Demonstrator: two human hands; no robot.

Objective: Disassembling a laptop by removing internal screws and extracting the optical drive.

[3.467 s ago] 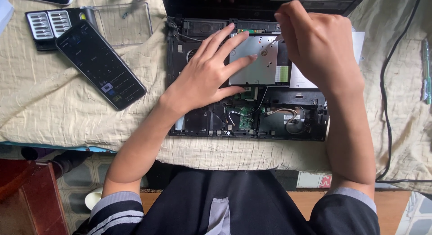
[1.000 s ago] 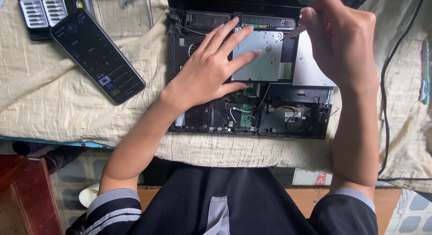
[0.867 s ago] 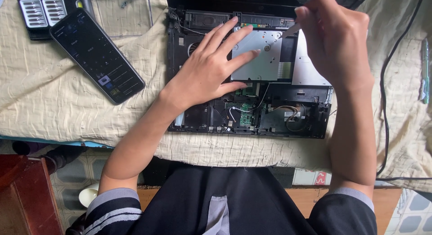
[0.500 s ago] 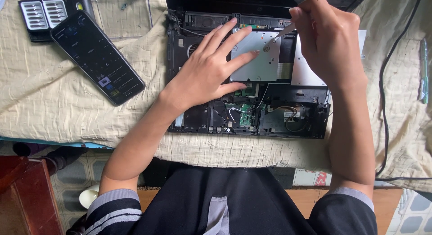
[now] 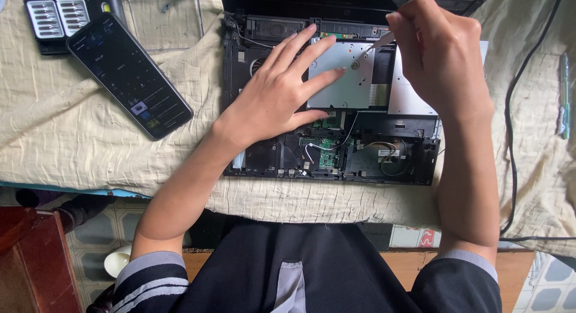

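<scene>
An opened black laptop base (image 5: 384, 154) lies on a beige cloth, its circuit board and wires exposed. My left hand (image 5: 276, 94) rests flat on it, fingers spread over the left side of a silver metal drive (image 5: 354, 79). My right hand (image 5: 441, 55) hovers over the drive's right end, fingers closed on a thin screwdriver (image 5: 375, 44) whose tip points down at the silver plate.
A black smartphone (image 5: 129, 73) lies on the beige cloth (image 5: 90, 145) at the left, beside a screwdriver bit case (image 5: 57, 16) with a clear lid (image 5: 162, 19). A black cable (image 5: 516, 109) runs down the right side. Tiled floor and a white cup (image 5: 117, 262) show below the table edge.
My right hand has shifted slightly left and lowered the screwdriver tip toward the silver drive. My left hand has stayed flat on the laptop.
</scene>
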